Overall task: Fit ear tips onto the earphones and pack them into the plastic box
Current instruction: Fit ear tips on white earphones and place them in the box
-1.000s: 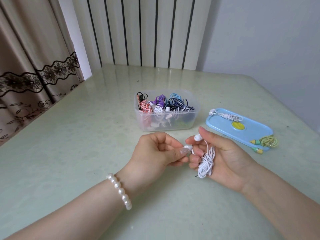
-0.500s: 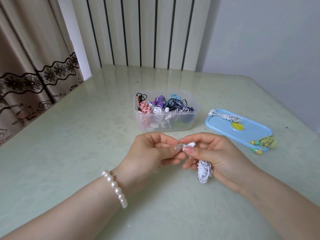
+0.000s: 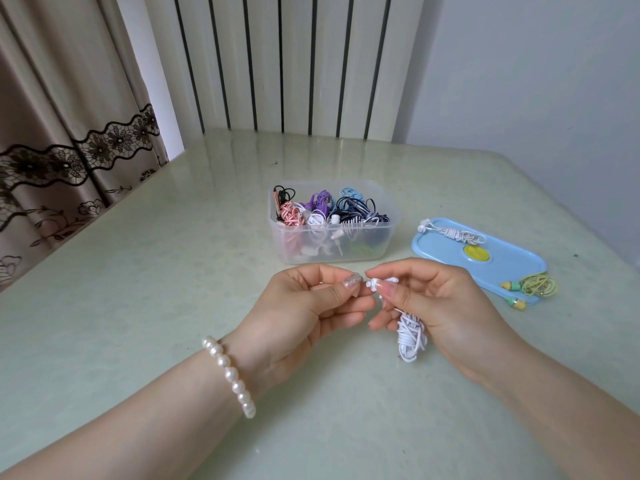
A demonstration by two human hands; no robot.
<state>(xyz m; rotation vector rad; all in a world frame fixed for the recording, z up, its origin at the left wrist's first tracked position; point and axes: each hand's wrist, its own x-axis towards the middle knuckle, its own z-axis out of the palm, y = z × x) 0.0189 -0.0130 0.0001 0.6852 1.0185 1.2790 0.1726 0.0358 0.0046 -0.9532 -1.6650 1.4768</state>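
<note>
Both hands pinch: right hand (image 3: pixel 440 303) on white coiled-cord earbud (image 3: pixel 375 283), left hand (image 3: pixel 311 306) at its soft tip.

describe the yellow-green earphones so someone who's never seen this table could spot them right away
Start from the clear plastic box in the middle of the table, then go right to the blue lid lying flat. The yellow-green earphones sit coiled on the lid's near right end. The other set on the lid, the white earphones, lies at its far end.
</note>
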